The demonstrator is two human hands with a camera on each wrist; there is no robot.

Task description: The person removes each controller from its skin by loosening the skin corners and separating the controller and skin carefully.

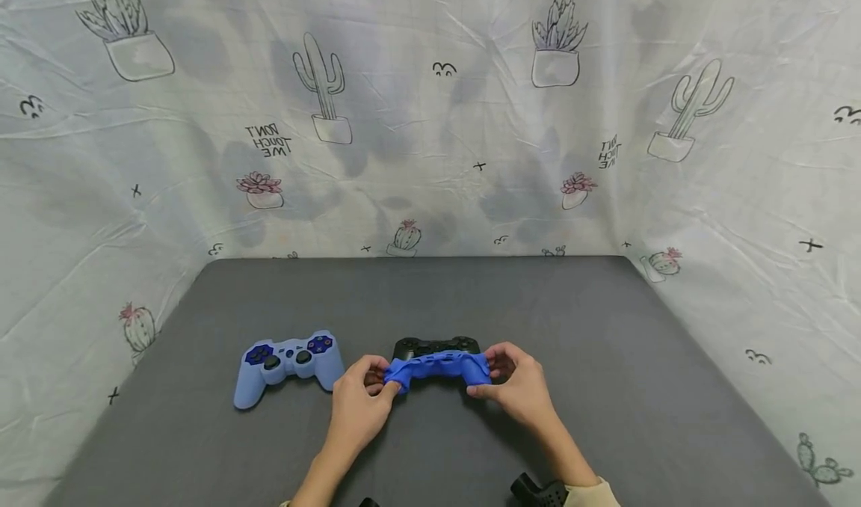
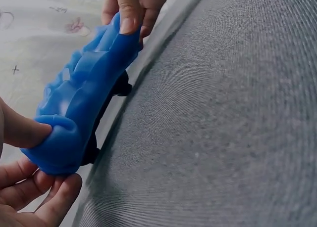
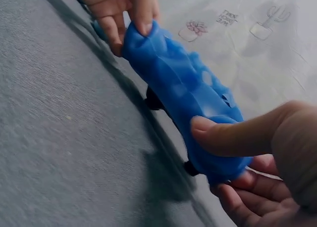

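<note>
A dark blue silicone cover [image 1: 440,366] is stretched between both hands just above the grey table. My left hand [image 1: 363,387] pinches its left end, thumb on top in the left wrist view [image 2: 29,130]. My right hand [image 1: 514,383] pinches its right end, thumb pressed on the cover [image 3: 233,138]. A black game controller [image 1: 437,345] lies right behind and partly under the cover [image 2: 79,103]; only its dark edge [image 3: 154,99] shows in the wrist views.
A second controller in a light blue cover [image 1: 288,365] lies on the grey table [image 1: 605,342] to the left of my hands. A cactus-print cloth [image 1: 430,118] walls the table at the back and both sides.
</note>
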